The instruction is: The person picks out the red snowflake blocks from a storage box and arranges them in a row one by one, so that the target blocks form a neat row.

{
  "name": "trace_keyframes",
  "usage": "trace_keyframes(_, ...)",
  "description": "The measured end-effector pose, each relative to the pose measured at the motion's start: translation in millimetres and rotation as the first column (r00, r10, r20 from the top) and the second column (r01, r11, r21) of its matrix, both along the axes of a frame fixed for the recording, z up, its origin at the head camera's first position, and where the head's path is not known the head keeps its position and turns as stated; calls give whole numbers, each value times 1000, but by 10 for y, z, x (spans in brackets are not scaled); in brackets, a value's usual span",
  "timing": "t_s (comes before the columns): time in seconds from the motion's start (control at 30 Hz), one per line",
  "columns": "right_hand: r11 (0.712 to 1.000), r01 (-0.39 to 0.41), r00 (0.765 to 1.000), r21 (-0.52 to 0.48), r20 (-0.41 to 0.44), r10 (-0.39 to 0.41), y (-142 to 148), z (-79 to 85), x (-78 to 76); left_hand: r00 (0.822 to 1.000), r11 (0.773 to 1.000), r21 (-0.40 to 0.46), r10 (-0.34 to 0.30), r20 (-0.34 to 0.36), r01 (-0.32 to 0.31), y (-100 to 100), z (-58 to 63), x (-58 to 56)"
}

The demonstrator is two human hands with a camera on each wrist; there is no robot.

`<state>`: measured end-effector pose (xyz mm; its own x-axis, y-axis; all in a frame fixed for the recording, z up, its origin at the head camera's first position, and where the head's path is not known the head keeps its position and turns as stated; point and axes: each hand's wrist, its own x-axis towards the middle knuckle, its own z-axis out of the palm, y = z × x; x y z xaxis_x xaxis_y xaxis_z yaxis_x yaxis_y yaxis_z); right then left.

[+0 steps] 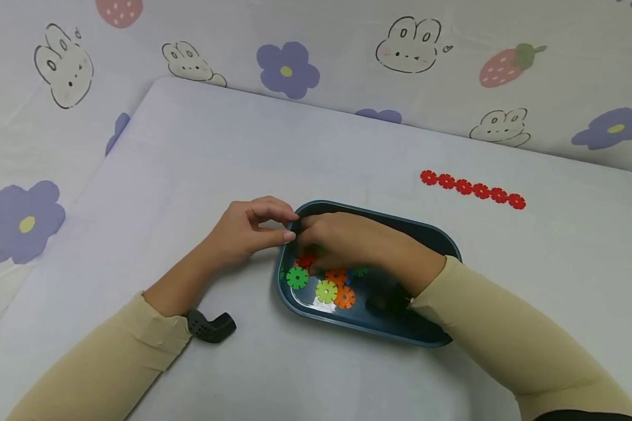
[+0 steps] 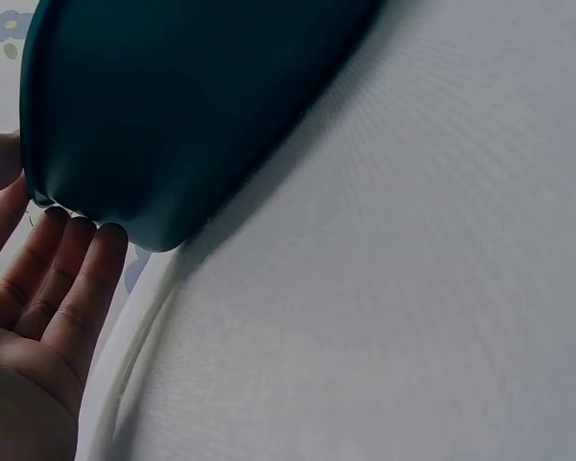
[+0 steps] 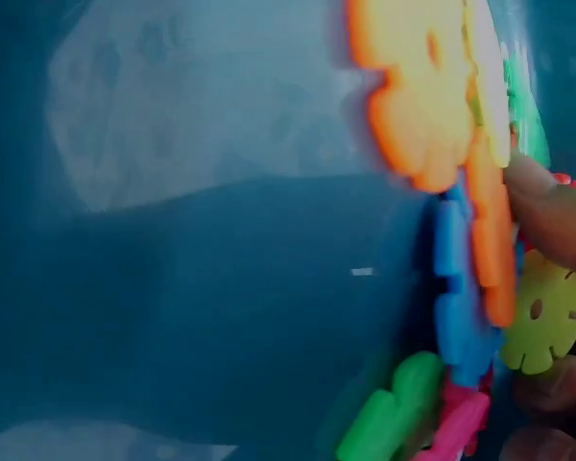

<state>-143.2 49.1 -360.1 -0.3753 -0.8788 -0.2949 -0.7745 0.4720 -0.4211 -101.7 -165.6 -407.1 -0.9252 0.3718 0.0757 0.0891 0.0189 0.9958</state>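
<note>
No readable text, label, brand or number.
The nearest thing to a sign is a small heart outline (image 1: 447, 49) printed beside a rabbit drawing (image 1: 406, 44) on the patterned cloth (image 1: 342, 23). A tiny pale mark (image 3: 362, 272) inside the tray (image 3: 221, 288) is too small to make out.

White tbl (image 1: 295, 152) has pale cloth (image 1: 342, 35) behind & at L, printed w/ bunnies (image 1: 408, 54), strawberries (image 1: 504, 69) & purple flowers (image 1: 300, 71).
</note>
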Motion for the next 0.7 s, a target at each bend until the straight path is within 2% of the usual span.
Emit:
trace_keyframes(0.27,998,28,997,-56,75,-24,39,8,-82,1000,1000,9,-1,5,1,4,8,-8)
trace_keyframes(0.47,993,78,985,-93,159,-62,103,99,-119,1000,1000,10,-9,-2,9,14,3,-9)
trace_keyframes(0.7,987,92,982,-131,173,-69,128,90,-140,1000,1000,-16,1,-10,-1,2,-7,0)
